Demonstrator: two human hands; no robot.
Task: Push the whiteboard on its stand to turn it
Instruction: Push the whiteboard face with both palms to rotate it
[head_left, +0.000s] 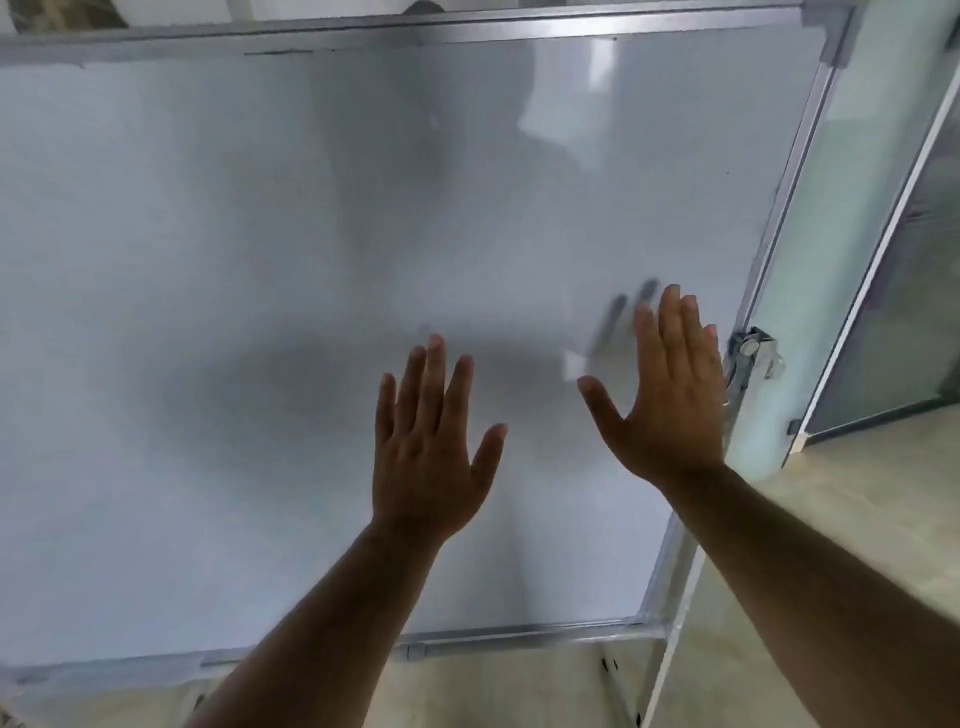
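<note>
A large whiteboard (234, 291) in a silver metal frame fills most of the view, its surface glossy and blank. My left hand (428, 447) is spread flat against or just in front of the board's lower middle, holding nothing. My right hand (670, 395) is also spread, fingers up, close to the board's right edge, with its reflection visible on the surface. Whether the palms touch the board I cannot tell. A metal pivot clamp (756, 353) joins the board's right edge to the stand's upright.
The stand's metal upright and lower legs (670, 654) run down at the right over a beige tiled floor (831, 483). A frosted glass partition with a white frame (883, 249) stands close behind the board's right edge.
</note>
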